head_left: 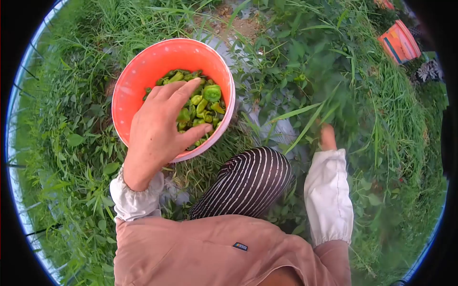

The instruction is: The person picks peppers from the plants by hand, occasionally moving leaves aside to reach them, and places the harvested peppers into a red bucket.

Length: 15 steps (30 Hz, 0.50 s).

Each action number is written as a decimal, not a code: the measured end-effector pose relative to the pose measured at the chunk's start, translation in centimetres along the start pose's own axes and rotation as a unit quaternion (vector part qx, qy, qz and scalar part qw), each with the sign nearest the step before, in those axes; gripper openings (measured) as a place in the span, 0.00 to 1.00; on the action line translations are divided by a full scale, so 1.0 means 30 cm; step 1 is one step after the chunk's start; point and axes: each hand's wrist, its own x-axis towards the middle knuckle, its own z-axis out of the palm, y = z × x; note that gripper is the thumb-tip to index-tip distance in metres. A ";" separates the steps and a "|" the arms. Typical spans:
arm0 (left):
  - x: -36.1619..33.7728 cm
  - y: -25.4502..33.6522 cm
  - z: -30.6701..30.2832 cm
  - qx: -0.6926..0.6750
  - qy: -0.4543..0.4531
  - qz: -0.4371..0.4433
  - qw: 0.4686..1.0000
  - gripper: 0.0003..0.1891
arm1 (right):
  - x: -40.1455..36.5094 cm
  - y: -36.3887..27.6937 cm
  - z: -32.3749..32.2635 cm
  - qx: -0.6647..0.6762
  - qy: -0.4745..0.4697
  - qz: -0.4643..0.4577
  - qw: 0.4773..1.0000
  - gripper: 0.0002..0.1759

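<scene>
My left hand (162, 119) hangs over an orange bucket (138, 71), its back toward me and its thumb and fingers spread apart. Below the fingers, green peppers (202, 106) cover the bottom of the bucket, with one rounder, bright green pepper (212, 93) by the far rim side. No pepper shows in the grasp. On the other side, my right hand (327, 136) reaches into leafy plants (305, 76). Only its wrist area shows; leaves hide the fingers and anything they may touch.
My knee in striped trousers (248, 181) is between both arms. Grey plastic sheeting (281, 128) runs along the ground under the plants. Another orange bucket (400, 42) is at the upper right, beside tall grass (396, 114). Dense weeds (71, 138) grow at the left.
</scene>
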 end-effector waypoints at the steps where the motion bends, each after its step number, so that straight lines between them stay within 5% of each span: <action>1: -0.024 -0.043 -0.022 0.021 0.012 -0.022 0.999 0.35 | -0.011 -0.008 -0.010 -0.049 0.014 -0.005 0.999 0.12; 2: -0.052 -0.098 -0.037 0.040 0.025 -0.041 0.998 0.37 | -0.025 -0.029 -0.011 -0.095 0.031 -0.013 0.995 0.12; 4: -0.134 -0.279 -0.007 0.081 0.226 -0.135 0.961 0.34 | -0.065 -0.069 0.016 -0.095 0.032 -0.006 0.995 0.11; 6: -0.246 -0.428 0.046 -0.025 0.344 -0.288 0.893 0.33 | -0.081 -0.074 0.024 -0.117 0.040 -0.024 0.992 0.11; 8: -0.302 -0.491 0.116 -0.373 0.382 -0.411 0.739 0.31 | -0.085 -0.073 0.036 -0.088 0.038 -0.021 0.995 0.10; 9: -0.316 -0.518 0.158 -0.374 0.382 -0.407 0.741 0.31 | -0.078 -0.064 0.034 -0.089 0.029 -0.010 0.996 0.10; 11: -0.304 -0.516 0.185 -0.731 0.315 -0.325 0.511 0.30 | -0.091 -0.065 0.051 -0.091 0.029 0.000 0.995 0.11; 12: -0.291 -0.518 0.196 -0.732 0.313 -0.321 0.513 0.30 | -0.095 -0.065 0.065 -0.087 0.031 -0.004 0.996 0.11; 14: -0.198 -0.398 0.176 -0.658 0.354 -0.252 0.615 0.28 | -0.082 -0.038 0.077 -0.151 0.082 -0.035 0.985 0.13; 15: -0.186 -0.407 0.173 -0.679 0.340 -0.230 0.608 0.29 | -0.087 -0.046 0.079 -0.156 0.078 -0.034 0.984 0.13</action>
